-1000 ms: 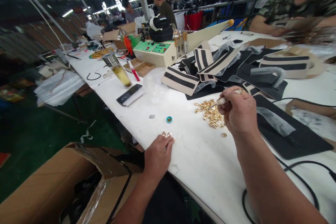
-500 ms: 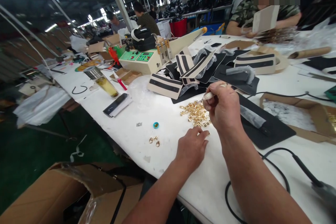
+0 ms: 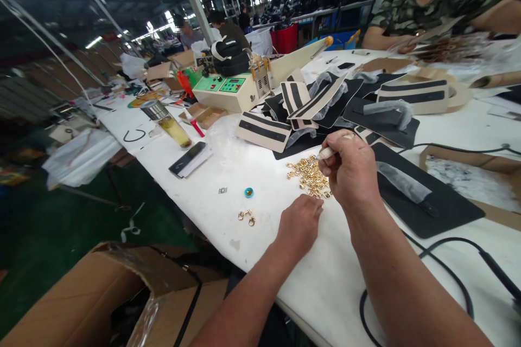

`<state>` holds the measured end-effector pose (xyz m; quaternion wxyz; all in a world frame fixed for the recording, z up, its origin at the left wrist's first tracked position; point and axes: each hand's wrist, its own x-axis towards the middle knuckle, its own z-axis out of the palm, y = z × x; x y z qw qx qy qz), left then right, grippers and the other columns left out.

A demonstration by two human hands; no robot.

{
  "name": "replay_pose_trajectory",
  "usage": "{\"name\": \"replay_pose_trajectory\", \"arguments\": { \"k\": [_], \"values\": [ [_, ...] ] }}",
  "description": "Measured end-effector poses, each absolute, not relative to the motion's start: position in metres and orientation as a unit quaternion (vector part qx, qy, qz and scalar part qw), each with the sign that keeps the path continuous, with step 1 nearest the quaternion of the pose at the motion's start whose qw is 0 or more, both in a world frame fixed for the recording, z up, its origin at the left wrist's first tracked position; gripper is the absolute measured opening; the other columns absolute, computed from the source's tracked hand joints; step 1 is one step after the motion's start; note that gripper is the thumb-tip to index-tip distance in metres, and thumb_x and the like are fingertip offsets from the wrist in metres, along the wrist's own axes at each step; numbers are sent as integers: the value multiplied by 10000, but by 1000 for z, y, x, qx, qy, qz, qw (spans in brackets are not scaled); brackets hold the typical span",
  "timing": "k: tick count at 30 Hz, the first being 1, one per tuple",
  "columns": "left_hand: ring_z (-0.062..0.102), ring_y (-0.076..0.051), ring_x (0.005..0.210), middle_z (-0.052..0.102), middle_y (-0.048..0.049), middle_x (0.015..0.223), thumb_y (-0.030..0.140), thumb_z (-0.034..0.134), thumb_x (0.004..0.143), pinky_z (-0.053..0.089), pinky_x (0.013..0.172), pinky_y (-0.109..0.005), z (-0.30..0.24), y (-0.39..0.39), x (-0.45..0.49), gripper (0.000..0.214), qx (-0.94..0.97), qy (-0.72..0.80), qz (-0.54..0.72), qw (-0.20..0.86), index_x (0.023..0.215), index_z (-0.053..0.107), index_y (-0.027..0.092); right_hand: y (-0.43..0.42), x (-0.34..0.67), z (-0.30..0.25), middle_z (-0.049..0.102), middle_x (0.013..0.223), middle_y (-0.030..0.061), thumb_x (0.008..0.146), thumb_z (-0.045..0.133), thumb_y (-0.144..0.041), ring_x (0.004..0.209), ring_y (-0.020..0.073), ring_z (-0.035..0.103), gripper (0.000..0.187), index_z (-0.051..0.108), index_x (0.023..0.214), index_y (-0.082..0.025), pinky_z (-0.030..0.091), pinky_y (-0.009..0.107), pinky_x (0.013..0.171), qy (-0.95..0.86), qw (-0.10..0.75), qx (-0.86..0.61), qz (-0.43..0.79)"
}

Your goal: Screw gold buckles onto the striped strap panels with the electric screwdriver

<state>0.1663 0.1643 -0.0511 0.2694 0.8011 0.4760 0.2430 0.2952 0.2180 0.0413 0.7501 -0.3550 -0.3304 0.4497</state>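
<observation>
My right hand [image 3: 356, 168] is closed around a pen-like tool with an off-white handle [image 3: 325, 153]. Its thin tip points at a pile of small gold metal fittings [image 3: 308, 173] on the white table. Just below the pile, my left hand [image 3: 299, 225] rests low over the tabletop, fingers bent and pressed together. Whatever the left fingertips may pinch is hidden. A few loose gold fittings [image 3: 246, 217] lie left of that hand, near a small blue-rimmed round dish [image 3: 248, 192] holding something dark yellow.
Black panels with beige striped pieces [image 3: 264, 131] are heaped behind the pile. A black panel [image 3: 431, 195] and a cardboard box [image 3: 468, 165] lie right. A black cable [image 3: 443, 271] loops by my right forearm. A glass bottle [image 3: 173, 127] and phone [image 3: 187, 158] lie left.
The view has shifted slightly, so the table's things appear farther right. My left fingers have drawn together, and the gold piece seen at their tips is now hidden. The person opposite has lowered the beige panel.
</observation>
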Motion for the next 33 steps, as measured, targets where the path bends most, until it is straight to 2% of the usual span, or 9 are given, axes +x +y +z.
{"name": "replay_pose_trajectory", "arguments": {
  "k": [1, 3, 6, 11, 16, 19, 25, 29, 33],
  "values": [
    [676, -205, 1019, 728, -74, 1114, 224, 539, 1014, 556, 929, -343, -48, 160, 158, 254, 747, 496, 297, 327, 1158, 748, 209, 218, 292, 40, 516, 561, -61, 783, 686, -251, 422, 70, 418, 124, 599, 706, -207, 323, 197, 372, -332, 745, -359, 454],
    [662, -161, 811, 729, -67, 1016, 314, 586, 1000, 566, 738, -295, -43, 149, 141, 257, 594, 537, 389, 456, 1140, 762, 191, 217, 284, 38, 506, 554, -65, 792, 692, -258, 424, 72, 412, 133, 602, 706, -208, 321, 199, 376, -343, 729, -368, 464],
    [568, -110, 649, 693, -71, 960, 468, 721, 913, 453, 473, -216, -37, 131, 115, 405, 356, 530, 484, 598, 1144, 752, 137, 214, 265, 28, 484, 528, -70, 823, 692, -277, 427, 80, 409, 152, 610, 717, -207, 318, 206, 390, -368, 692, -384, 488],
    [643, -138, 742, 674, -78, 958, 473, 912, 733, 531, 489, -206, -39, 114, 94, 525, 195, 465, 545, 671, 1079, 756, 109, 197, 235, -3, 531, 551, -52, 861, 749, -370, 459, 95, 447, 232, 625, 763, -200, 357, 223, 431, -406, 607, -429, 532],
    [682, -148, 760, 689, -71, 956, 416, 948, 695, 602, 550, -231, -46, 114, 91, 513, 161, 446, 543, 693, 1067, 766, 113, 168, 234, -35, 567, 656, -45, 876, 779, -501, 484, 79, 447, 336, 679, 971, -194, 324, 203, 430, -334, 602, -453, 567],
    [687, -152, 725, 715, -74, 930, 418, 930, 710, 626, 556, -264, -49, 115, 90, 513, 197, 459, 543, 675, 1082, 766, 105, 155, 238, -46, 566, 696, -44, 885, 779, -508, 503, 77, 461, 351, 661, 1003, -199, 336, 204, 448, -299, 622, -441, 574],
    [687, -150, 625, 714, -38, 705, 387, 870, 746, 630, 583, -271, -53, 119, 87, 479, 308, 510, 532, 602, 1107, 782, 85, 144, 236, -47, 548, 684, -60, 904, 780, -457, 547, 106, 495, 339, 639, 1108, -227, 403, 234, 511, -378, 618, -441, 530],
    [697, -142, 613, 728, -38, 782, 347, 840, 744, 614, 560, -259, -55, 120, 88, 352, 339, 526, 537, 566, 1018, 820, 127, 136, 234, -42, 578, 650, -47, 961, 707, -464, 554, 125, 514, 275, 645, 1059, -215, 440, 264, 547, -470, 573, -495, 454],
    [666, -121, 556, 721, -16, 661, 305, 829, 751, 586, 576, -234, -55, 119, 92, 309, 337, 542, 525, 563, 1004, 825, 129, 131, 235, -40, 585, 633, -40, 996, 639, -491, 566, 137, 527, 279, 611, 942, -218, 443, 278, 567, -512, 561, -526, 383]
  ]
}}
